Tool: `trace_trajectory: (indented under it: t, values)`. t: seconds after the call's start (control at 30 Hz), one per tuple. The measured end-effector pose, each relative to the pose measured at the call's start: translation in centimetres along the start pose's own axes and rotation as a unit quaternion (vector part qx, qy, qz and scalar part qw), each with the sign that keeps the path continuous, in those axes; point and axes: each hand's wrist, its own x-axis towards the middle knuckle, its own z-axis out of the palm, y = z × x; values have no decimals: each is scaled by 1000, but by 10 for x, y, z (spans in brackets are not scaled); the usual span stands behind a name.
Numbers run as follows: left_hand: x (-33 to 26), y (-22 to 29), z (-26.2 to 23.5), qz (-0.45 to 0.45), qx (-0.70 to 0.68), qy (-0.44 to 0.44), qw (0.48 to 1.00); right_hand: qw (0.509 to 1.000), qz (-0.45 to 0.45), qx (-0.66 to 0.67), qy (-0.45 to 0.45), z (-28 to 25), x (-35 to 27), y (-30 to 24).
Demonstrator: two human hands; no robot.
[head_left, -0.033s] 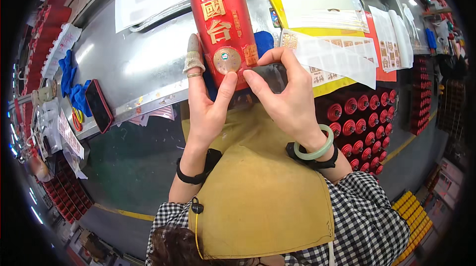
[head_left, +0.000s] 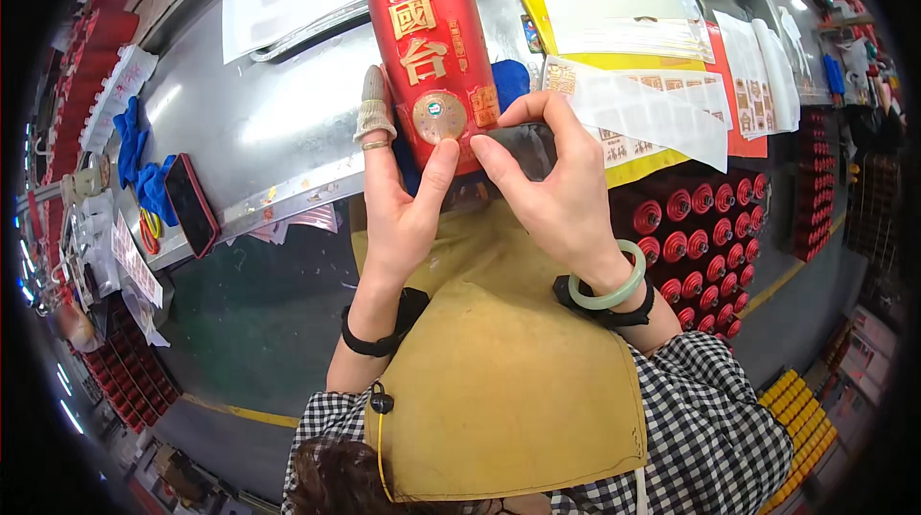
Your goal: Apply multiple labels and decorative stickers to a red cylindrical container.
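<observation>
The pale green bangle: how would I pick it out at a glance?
Start at the grey metal bench, then the tall red bottle held over its near edge. Follow the right hand back to its wrist: the pale green bangle circles it, smooth and glassy beside a black strap.

Left hand [head_left: 398,198] grips a red bottle [head_left: 434,64] from beneath, thumb on its round seal. Right hand [head_left: 552,194] pinches a small label at the bottle's lower edge, over a metal table [head_left: 269,122].
</observation>
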Motion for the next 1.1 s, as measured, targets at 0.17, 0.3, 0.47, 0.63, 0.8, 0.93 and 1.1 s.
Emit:
trace_trajectory:
  t: [0.17,0.3,0.47,0.63,0.8,0.93,1.1]
  values:
    - [1,4,2,-9,-4,4,1000,1000,17,14,-7,-2,0,-5]
    - [1,0,1,-7,-16,13,1000,1000,5,12,-4,-2,1,-3]
    - [1,0,-1,-1,19,3,1000,999,28,22,-8,-2,0,-3]
    - [0,3,3,-12,0,5,1000,1000,26,10,-10,-2,0,-2]
    - [-4,-7,-2,66,99,32,992,1000,26,6,-8,-9,0,2]
    - [-16,-3,-14,230,410,20,882,998,57,26,11,-18,-2,10]
    - [-20,-9,-14,286,538,0,793,999,29,39,18,-21,2,16]
